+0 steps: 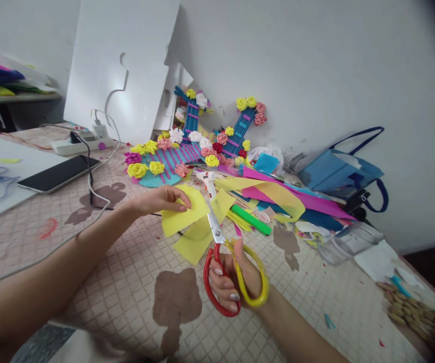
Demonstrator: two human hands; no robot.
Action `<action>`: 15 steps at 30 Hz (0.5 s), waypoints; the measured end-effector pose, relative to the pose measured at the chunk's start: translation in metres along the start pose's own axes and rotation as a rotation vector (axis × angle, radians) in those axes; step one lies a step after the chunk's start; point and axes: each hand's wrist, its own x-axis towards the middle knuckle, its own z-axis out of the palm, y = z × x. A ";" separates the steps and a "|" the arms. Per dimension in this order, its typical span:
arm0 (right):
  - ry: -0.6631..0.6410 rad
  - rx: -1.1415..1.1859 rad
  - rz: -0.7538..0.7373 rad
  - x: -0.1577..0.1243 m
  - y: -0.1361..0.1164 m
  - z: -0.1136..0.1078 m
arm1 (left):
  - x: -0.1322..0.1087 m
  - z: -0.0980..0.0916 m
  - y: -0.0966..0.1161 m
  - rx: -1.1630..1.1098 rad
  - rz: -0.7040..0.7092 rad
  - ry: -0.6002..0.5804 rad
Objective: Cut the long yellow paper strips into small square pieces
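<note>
My left hand (162,199) pinches a sheet of yellow paper (187,222) above the table, fingers closed on its upper left edge. My right hand (232,280) grips a pair of scissors (225,262) with one red and one yellow handle loop. The blades point up into the yellow paper and sit partway through it. A lower flap of the sheet hangs toward the table.
A pile of coloured paper strips (277,196), a green marker (251,219) and a glue gun (207,181) lie behind the scissors. Paper-flower crafts (172,156) stand by the wall. Phone (56,174), power strip (81,143) and cables are left; blue bag (338,171) and clear cup (348,242) right.
</note>
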 end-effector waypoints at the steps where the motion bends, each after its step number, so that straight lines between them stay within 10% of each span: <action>1: -0.006 0.003 0.008 0.000 0.000 -0.002 | 0.000 -0.001 0.000 0.007 0.003 -0.003; 15: 0.036 -0.003 0.087 -0.004 -0.003 0.007 | -0.002 0.006 0.003 0.166 0.086 -0.109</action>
